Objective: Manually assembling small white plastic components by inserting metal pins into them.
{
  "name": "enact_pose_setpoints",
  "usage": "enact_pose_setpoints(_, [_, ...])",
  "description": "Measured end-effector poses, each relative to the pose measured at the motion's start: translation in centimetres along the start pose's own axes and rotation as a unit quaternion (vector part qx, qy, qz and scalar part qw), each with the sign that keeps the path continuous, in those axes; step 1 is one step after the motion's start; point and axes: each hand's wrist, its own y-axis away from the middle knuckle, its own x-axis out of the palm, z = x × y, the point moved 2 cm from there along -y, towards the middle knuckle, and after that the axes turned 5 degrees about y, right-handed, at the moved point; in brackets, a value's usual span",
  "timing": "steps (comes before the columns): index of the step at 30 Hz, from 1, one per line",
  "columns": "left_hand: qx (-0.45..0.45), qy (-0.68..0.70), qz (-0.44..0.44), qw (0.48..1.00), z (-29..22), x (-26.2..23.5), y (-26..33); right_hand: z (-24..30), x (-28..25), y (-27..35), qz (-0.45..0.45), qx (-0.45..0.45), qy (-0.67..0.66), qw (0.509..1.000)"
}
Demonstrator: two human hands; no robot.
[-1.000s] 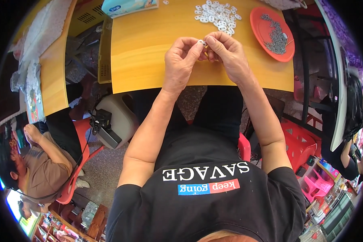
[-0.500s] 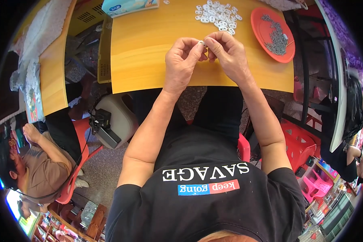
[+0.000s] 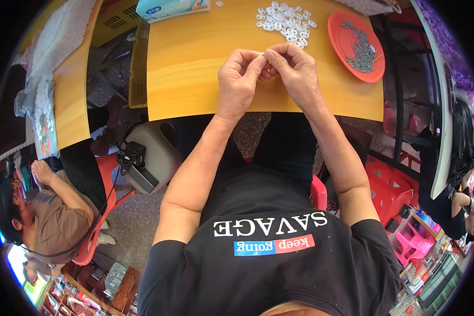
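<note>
Over the near part of the yellow table, my left hand and my right hand meet, thumbs and fingers pinched together. Between the fingertips a bit of a small white piece shows; most of it is covered by the fingers. Just beyond my hands lies a loose pile of white oval plastic pieces with two holes. Right of the pile is a red plate holding many small grey metal parts, perhaps screws, and a thin stick-like item.
A blue and white tissue pack sits at the far left of the table, with one stray white piece beside it. Another person sits at the left by a second table. Red plastic stools stand at the right.
Both hands stay pinched together at the same spot, with only a slight shift of the fingers. The whole view has moved a little.
</note>
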Motion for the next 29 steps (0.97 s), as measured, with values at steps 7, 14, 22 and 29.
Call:
enact_pose_setpoints(7, [0.003, -0.014, -0.014, 1.000, -0.2, 0.2, 0.0, 0.6, -1.5, -0.8, 0.046, 0.035, -0.021, 0.998])
enact_pose_setpoints(14, [-0.005, -0.019, 0.000, 1.000, -0.5, 0.1, 0.2, 2.0, -2.3, -0.6, 0.072, -0.084, 0.186, 0.976])
enact_pose_setpoints(22, [-0.019, -0.031, 0.020, 0.999, -0.5, 0.2, 0.4, 3.9, -3.2, -1.1, 0.108, -0.261, 0.312, 0.907])
enact_pose_setpoints(29, [-0.028, -0.039, 0.031, 0.998, -0.6, 0.1, 0.3, 3.4, -2.9, -0.9, 0.115, -0.235, 0.288, 0.921])
